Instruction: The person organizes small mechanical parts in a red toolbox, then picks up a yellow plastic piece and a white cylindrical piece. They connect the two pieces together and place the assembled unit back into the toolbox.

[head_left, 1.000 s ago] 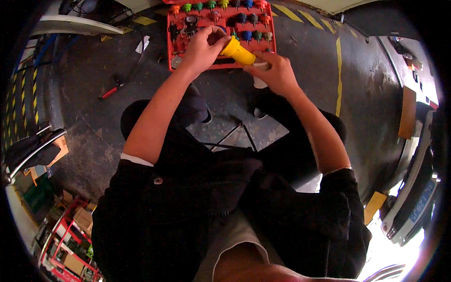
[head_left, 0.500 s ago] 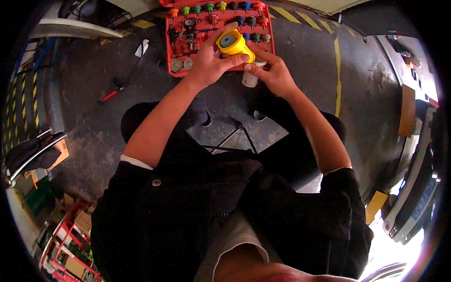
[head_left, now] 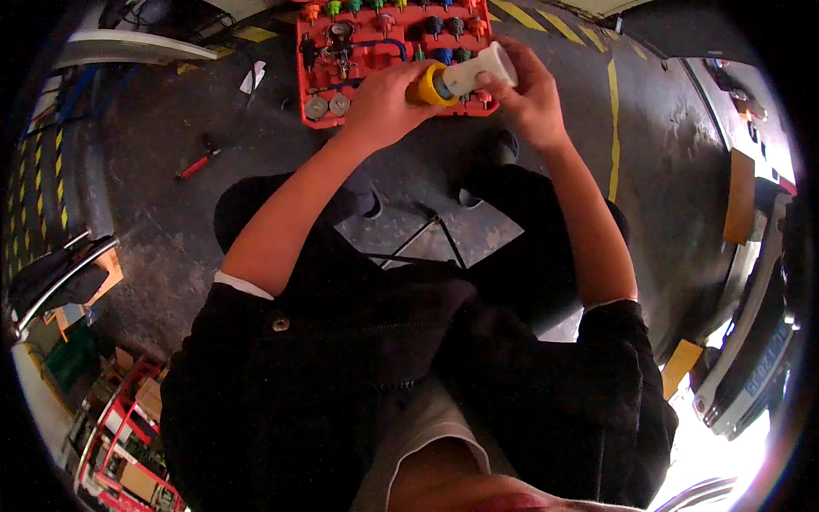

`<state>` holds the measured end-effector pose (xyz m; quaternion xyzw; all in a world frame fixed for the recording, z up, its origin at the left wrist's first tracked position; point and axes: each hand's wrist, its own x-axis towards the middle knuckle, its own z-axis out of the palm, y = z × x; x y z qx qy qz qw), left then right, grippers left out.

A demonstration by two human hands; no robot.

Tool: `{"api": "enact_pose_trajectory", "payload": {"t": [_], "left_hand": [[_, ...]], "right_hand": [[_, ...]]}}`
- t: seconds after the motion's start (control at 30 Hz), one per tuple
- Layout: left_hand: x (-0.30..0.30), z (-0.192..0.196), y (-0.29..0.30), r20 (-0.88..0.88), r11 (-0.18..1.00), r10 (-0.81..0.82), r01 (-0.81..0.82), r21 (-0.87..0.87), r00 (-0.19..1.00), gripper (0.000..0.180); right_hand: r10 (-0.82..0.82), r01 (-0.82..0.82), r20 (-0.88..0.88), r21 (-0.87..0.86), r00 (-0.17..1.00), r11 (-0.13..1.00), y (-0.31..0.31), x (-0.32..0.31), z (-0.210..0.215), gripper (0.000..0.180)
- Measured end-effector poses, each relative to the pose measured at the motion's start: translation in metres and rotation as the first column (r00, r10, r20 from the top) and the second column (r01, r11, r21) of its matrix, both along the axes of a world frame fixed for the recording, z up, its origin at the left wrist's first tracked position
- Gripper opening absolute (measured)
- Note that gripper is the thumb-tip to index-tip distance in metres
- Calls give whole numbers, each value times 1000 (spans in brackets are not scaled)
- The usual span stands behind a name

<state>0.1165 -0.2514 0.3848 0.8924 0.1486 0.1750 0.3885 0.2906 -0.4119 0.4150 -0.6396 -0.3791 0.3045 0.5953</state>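
Note:
My left hand [head_left: 382,109] is closed around a yellow round cap-like fitting [head_left: 424,90] with a blue-grey inside. A white cylindrical tube [head_left: 467,75] is gripped in my right hand [head_left: 536,101], fingers wrapped around its wider far end. The tube lies tilted, its narrower left end at the mouth of the yellow fitting; whether it sits inside or only touches I cannot tell. Both hands are over the near part of an open red tool case [head_left: 375,66]. It holds several coloured caps, a pressure gauge [head_left: 339,32] and silver discs [head_left: 316,107].
On the dark floor to the left lie a red-handled tool [head_left: 198,164] and a white paper piece [head_left: 253,77]. A black tripod-like stand leg [head_left: 418,241] is between my legs. A red rack [head_left: 111,435] stands at lower left, a car [head_left: 751,358] at right.
My right hand has lifted the white tube from below the yellow fitting and tilted it against the fitting's mouth. My left hand has turned the fitting toward the right.

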Motion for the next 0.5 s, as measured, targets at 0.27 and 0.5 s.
{"api": "enact_pose_trajectory", "payload": {"t": [0.27, 0.5], "left_hand": [[0, -8, 0, 0, 995, 45, -45, 91, 999, 57], [-2, -11, -14, -181, 973, -5, -37, -228, 983, 67]], "right_hand": [[83, -83, -12, 46, 996, 996, 0, -13, 0, 63], [45, -14, 256, -120, 966, 993, 0, -7, -5, 64]]}}
